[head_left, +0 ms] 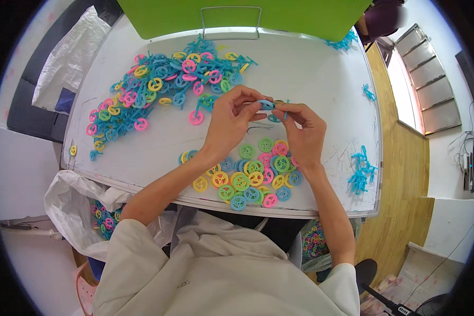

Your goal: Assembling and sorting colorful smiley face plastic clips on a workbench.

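Observation:
Above the middle of the white table, my left hand (230, 116) pinches a small blue plastic wheel (266, 104) between thumb and fingertips. My right hand (304, 126) meets it from the other side, its thumb and forefinger closed on a thin blue plastic stem (285, 115) at the wheel's edge. Most of that stem is hidden by the fingers. Just beneath the fingertips a teal wheel (273, 118) shows in part. Nearer to me, between my forearms, lies a spread of loose spoked wheels (240, 182) in yellow, green, blue and pink.
A large heap of blue stems and coloured wheels (158, 84) covers the table's far left. Clusters of blue stems (361, 171) lie along the right side. A green board (295, 18) with a wire handle stands at the back. White sack (71, 210) hangs at the near left.

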`<state>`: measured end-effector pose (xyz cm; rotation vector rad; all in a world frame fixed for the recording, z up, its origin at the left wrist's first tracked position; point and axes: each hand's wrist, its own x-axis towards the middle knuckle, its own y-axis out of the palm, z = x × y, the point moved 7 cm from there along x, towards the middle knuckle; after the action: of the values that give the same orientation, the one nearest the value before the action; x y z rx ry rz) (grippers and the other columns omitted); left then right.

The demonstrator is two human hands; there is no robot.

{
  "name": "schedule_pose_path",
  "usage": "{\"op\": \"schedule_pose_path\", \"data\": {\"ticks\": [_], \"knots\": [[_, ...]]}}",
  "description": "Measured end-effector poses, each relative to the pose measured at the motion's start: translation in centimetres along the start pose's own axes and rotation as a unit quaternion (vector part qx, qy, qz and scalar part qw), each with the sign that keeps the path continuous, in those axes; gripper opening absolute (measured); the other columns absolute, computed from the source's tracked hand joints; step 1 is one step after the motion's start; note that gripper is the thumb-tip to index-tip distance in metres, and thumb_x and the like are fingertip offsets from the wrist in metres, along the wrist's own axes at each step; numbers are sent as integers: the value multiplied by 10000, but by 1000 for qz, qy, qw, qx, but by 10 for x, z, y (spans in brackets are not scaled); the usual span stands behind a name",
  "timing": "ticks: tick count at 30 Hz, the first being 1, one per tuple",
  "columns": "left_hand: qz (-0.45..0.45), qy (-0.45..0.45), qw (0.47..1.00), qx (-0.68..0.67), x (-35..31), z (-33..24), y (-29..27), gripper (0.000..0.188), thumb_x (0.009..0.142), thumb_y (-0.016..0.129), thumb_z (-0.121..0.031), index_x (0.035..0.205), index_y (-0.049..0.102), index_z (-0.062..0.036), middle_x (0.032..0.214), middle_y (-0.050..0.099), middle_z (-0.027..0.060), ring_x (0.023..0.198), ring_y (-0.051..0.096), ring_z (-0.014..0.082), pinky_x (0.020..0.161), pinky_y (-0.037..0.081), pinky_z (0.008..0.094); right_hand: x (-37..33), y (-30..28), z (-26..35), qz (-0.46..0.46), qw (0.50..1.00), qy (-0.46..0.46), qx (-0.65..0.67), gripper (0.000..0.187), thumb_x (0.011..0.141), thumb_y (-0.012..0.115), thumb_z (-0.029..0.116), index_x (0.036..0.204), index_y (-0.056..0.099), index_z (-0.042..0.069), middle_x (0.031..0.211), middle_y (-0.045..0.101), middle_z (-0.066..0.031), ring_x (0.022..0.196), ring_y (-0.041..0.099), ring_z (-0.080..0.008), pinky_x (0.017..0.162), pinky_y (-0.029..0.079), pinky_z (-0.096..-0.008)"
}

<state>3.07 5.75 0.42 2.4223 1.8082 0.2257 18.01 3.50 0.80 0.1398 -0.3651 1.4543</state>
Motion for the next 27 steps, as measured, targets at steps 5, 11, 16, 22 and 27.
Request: {"op": "schedule_pose_path", "data": {"ticks": [5,11,16,22,27], "knots": [[-16,92,996,-15,-2,-11,10,135,875,555,43,1008,563,20,996,648,111,922,632,150,769,539,259,-3,-7,9,-38,998,-46,-29,134,820,624,-66,938,669,-21,925,693,-101,841,655,-139,780,523,-254],[-108,161,958,210,2,-23,-21,189,842,621,-18,1029,635,-46,875,636,28,777,595,95,674,473,224,1,-14,43,93,988,-47,-111,310,825,620,-38,1128,614,30,1009,687,-74,938,644,-150,831,511,-283],[-247,197,878,360,14,-72,-83,190,850,623,-97,1035,660,-70,823,636,32,701,573,107,640,451,234,-18,-142,41,-96,932,38,-348,296,838,674,160,1113,638,59,1109,660,-83,1024,615,-198,891,464,-355],[-289,224,786,499,26,-73,-109,177,841,633,-161,1002,676,-98,842,677,85,637,575,187,615,460,289,-60,-206,6,-63,797,138,-585,354,813,717,271,1037,653,4,1050,648,-157,1008,604,-248,857,459,-345],[-286,201,813,466,24,-67,-113,182,838,638,-145,1003,676,-79,831,684,93,650,594,179,621,468,289,-49,-206,-11,-73,848,189,-489,320,825,715,264,970,652,-14,935,658,-104,897,619,-171,819,466,-306]]}}
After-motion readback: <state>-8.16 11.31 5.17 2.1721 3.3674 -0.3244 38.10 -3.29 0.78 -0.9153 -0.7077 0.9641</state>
